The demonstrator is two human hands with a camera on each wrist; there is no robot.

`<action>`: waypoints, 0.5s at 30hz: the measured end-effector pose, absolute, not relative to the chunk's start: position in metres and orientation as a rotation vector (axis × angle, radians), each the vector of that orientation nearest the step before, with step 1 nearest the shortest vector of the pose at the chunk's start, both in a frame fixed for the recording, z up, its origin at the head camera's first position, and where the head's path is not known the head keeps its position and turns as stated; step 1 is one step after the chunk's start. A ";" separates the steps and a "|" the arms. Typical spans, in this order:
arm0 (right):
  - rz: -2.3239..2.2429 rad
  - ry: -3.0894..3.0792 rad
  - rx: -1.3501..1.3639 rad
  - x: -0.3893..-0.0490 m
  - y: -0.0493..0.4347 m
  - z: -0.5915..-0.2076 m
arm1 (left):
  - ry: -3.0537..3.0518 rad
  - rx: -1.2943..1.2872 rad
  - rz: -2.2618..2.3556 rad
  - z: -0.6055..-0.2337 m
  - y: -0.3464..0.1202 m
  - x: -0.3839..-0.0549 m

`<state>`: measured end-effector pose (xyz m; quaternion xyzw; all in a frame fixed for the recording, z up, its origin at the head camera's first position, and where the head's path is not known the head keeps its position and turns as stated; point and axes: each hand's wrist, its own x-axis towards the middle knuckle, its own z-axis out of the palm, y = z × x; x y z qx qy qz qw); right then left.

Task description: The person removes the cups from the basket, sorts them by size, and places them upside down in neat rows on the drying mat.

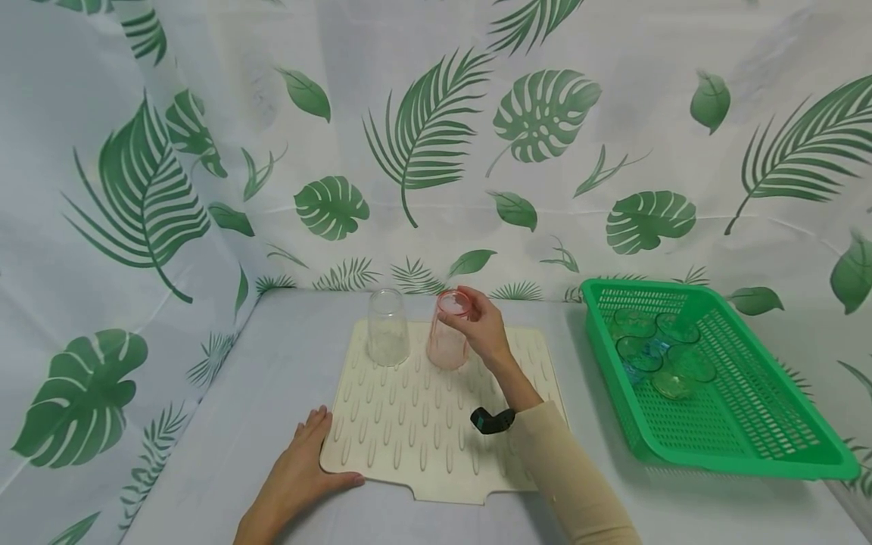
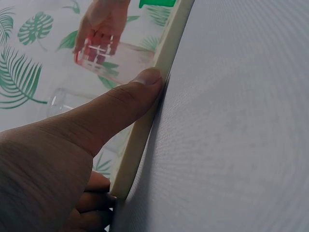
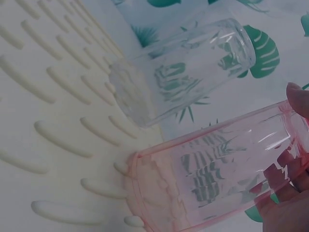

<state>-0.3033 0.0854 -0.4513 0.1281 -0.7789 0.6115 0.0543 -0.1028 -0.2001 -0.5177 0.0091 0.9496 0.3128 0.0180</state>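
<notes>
A pink-tinted glass [image 1: 447, 350] stands upside down on the cream ridged drying mat [image 1: 424, 431]. My right hand [image 1: 485, 327] holds it around its raised base, thumb on one side and fingers on the other. Just left of it, a clear glass [image 1: 387, 341] is also upside down on the mat; both show close up in the right wrist view, the pink glass [image 3: 217, 179] nearer. My left hand [image 1: 300, 469] rests at the mat's near left corner, its thumb [image 2: 120, 104] along the front edge and its fingers by the left side.
To the right stands a green plastic basket [image 1: 732, 446] with slotted walls, holding several glasses [image 1: 674, 378] toward its far left part. A white leaf-print sheet [image 1: 422, 250] hangs behind the table [image 1: 259, 378] and along its left side.
</notes>
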 end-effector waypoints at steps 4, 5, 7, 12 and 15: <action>1.856 -2.387 0.356 -0.303 0.086 -0.450 | 2.946 0.022 0.966 -0.518 -0.200 -0.103; 1.854 -2.394 0.354 -0.303 0.087 -0.450 | 2.946 0.023 0.963 -0.518 -0.200 -0.104; 1.839 -2.413 0.339 -0.303 0.087 -0.449 | 2.945 0.027 0.958 -0.517 -0.200 -0.104; 1.818 -2.425 0.346 -0.305 0.088 -0.449 | 2.938 0.023 0.956 -0.517 -0.201 -0.104; 1.830 -2.414 0.368 -0.306 0.089 -0.451 | 2.943 0.026 0.955 -0.517 -0.201 -0.103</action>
